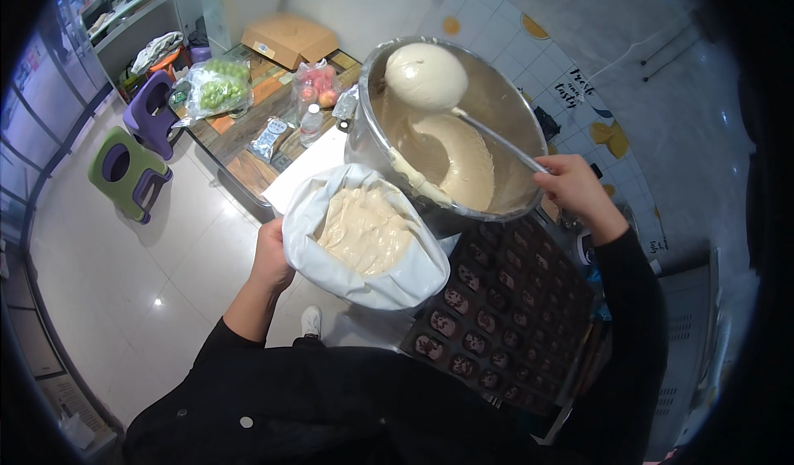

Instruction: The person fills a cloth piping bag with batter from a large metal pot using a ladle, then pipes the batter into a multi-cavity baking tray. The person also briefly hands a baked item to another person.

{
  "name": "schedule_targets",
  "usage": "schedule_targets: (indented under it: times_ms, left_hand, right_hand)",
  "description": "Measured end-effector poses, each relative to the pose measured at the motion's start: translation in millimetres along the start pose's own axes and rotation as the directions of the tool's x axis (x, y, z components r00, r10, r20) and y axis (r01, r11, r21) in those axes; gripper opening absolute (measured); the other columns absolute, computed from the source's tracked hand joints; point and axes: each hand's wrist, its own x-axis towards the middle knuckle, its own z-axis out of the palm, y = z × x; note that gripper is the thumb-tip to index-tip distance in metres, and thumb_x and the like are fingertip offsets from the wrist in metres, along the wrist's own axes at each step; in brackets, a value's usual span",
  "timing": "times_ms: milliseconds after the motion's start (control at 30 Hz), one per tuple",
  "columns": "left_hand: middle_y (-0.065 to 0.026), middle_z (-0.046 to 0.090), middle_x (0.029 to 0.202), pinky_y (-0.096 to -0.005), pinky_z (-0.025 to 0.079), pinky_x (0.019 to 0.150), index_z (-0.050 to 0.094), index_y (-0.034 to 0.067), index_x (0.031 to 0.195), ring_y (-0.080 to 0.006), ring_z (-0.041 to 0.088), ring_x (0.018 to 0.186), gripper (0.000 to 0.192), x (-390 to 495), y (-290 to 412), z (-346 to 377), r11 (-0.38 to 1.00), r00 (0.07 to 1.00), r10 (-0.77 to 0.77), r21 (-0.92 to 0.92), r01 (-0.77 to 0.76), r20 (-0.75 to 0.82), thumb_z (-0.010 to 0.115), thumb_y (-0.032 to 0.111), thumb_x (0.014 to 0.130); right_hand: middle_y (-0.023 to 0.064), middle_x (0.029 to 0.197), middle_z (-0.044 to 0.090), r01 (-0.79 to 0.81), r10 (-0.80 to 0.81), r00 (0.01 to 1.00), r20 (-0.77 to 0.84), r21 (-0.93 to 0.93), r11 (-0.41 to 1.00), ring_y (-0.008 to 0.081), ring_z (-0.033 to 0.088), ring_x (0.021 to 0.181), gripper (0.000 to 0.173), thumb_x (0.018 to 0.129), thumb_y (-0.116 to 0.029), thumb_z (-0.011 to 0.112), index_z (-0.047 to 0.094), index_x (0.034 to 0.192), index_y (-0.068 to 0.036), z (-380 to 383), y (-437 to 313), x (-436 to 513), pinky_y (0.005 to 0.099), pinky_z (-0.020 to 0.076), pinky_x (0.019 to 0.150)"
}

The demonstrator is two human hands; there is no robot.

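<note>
My left hand (273, 257) grips the side of a white piping bag (425, 276), its wide mouth folded outward and pale batter (366, 232) filling it. Around the handle of a metal ladle (499, 137) my right hand (577, 186) is closed. The ladle's bowl, heaped with batter, is over a large steel mixing bowl (366, 130). More batter (471, 167) lies inside that bowl, and some is smeared along its near rim. Below and to the right sits a dark multi-cavity baking mould (456, 322) with bits of something in its cavities.
A wooden-patterned table (239, 170) carries bagged green grapes (220, 87), bagged fruit (319, 84), a plastic bottle (311, 124), a small packet (271, 137) and a cardboard box (290, 38). Green (127, 173) and purple (152, 115) plastic stools stand on the tiled floor at left.
</note>
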Motion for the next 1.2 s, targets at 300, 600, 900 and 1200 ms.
schedule_targets:
  times_ms: [300, 600, 900, 1200]
  left_hand:
    - [-0.0047, 0.063, 0.092, -0.0242, 0.048, 0.072, 0.061, -0.003, 0.094, -0.0096, 0.058, 0.079, 0.018, 16, -9, 8, 0.998, 0.998, 0.055, -0.028, -0.055, -0.006, 0.063, 0.002, 0.077]
    - [-0.0028, 0.063, 0.089, -0.0235, 0.047, 0.071, 0.061, -0.003, 0.094, -0.008, 0.057, 0.077, 0.021, 18, -16, 2, 0.995, 0.995, 0.094, 0.036, -0.093, -0.014, 0.065, 0.002, 0.073]
    - [-0.003, 0.064, 0.089, -0.0236, 0.048, 0.071, 0.061, -0.002, 0.094, -0.0079, 0.057, 0.076, 0.022, 8, -6, 10, 0.995, 0.995, 0.096, -0.013, -0.096, -0.002, 0.067, 0.003, 0.073]
    - [-0.0037, 0.064, 0.089, -0.0244, 0.048, 0.072, 0.062, -0.001, 0.092, -0.0088, 0.058, 0.077, 0.018, 5, -13, 9, 0.991, 0.993, 0.117, -0.068, -0.118, -0.011, 0.066, 0.003, 0.075]
  right_hand:
    - [-0.0006, 0.062, 0.052, 0.139, -0.164, 0.955, -0.249, -0.116, 0.984, 0.0051, 0.044, 0.053, 0.033, 0.08, -0.011, 0.055, 0.06, 0.111, -0.001, -95, -43, -109, 0.0206, 0.0362, 0.047]
    - [0.002, 0.074, 0.056, 0.02, -0.299, 0.846, -0.441, -0.534, 0.845, 0.0058, 0.046, 0.054, 0.036, 0.089, -0.017, 0.05, 0.049, 0.123, -0.005, -151, -27, -235, 0.0174, 0.0383, 0.05]
    - [0.01, 0.098, 0.064, 0.174, -0.374, 0.815, -0.442, -0.429, 0.886, 0.0092, 0.056, 0.07, 0.036, 0.083, -0.009, 0.056, 0.054, 0.119, -0.005, -51, -18, -251, 0.0181, 0.0434, 0.064]
    - [0.0069, 0.079, 0.06, 0.165, -0.381, 0.797, -0.469, -0.437, 0.884, 0.0104, 0.051, 0.065, 0.034, 0.083, -0.008, 0.058, 0.057, 0.116, 0.0, 2, -31, -240, 0.0205, 0.0392, 0.061]
